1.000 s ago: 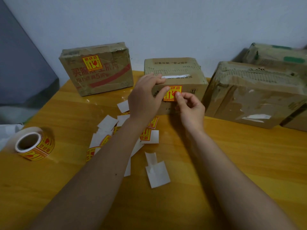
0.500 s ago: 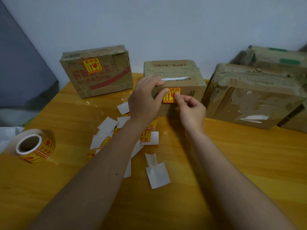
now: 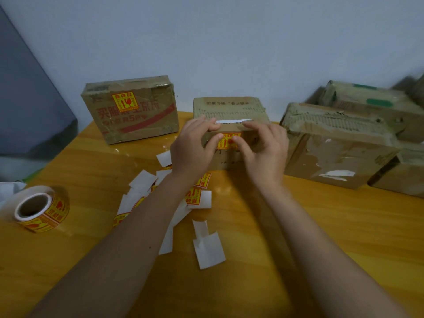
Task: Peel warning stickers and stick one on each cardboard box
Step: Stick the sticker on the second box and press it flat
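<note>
A yellow and red warning sticker (image 3: 226, 141) lies on the front face of the middle cardboard box (image 3: 229, 107). My left hand (image 3: 192, 150) and my right hand (image 3: 263, 152) both clasp this box, fingers over its top edge and thumbs pressed onto the sticker, which they partly hide. The left cardboard box (image 3: 137, 125) stands upright and carries its own sticker (image 3: 124, 101). Two more boxes (image 3: 332, 145) (image 3: 378, 106) stand at the right with no sticker visible. A sticker roll (image 3: 39, 210) lies at the left.
Loose cut stickers (image 3: 195, 196) and white backing papers (image 3: 207, 246) are scattered on the wooden table (image 3: 321, 237) between my forearms and to their left. A wall rises right behind the boxes. A dark panel (image 3: 27, 106) stands at the far left.
My right hand has risen from the sticker's lower right corner and now lays its fingers over the box's top, thumb on the sticker. My left hand has stayed on the box.
</note>
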